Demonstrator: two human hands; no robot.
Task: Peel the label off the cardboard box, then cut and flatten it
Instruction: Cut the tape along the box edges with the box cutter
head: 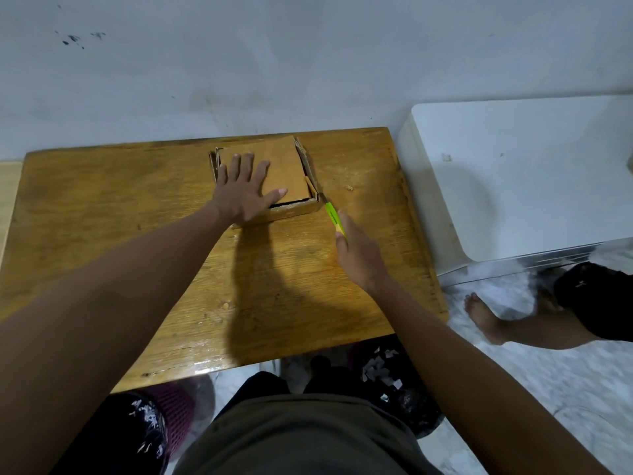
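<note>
Cardboard box (274, 173) sits at the far edge of the wooden surface (137, 234), light and stiff but crushable. Left hand (245, 190) presses it flat-fingered; right hand (359, 255) grips a green cutter (332, 217) at its near right corner.

The cardboard box (284, 166) is plain tan-brown, with a thin black gap along its near edge. The cutter (333, 218) has a lime-green handle with a strip of yellow. The table (137, 207) is honey-brown wood with darker grain streaks. The wall (239, 56) is pale grey-blue with a few black specks at upper left. The cabinet (531, 173) is white. The floor (565, 389) is white with grey marbling.
</note>
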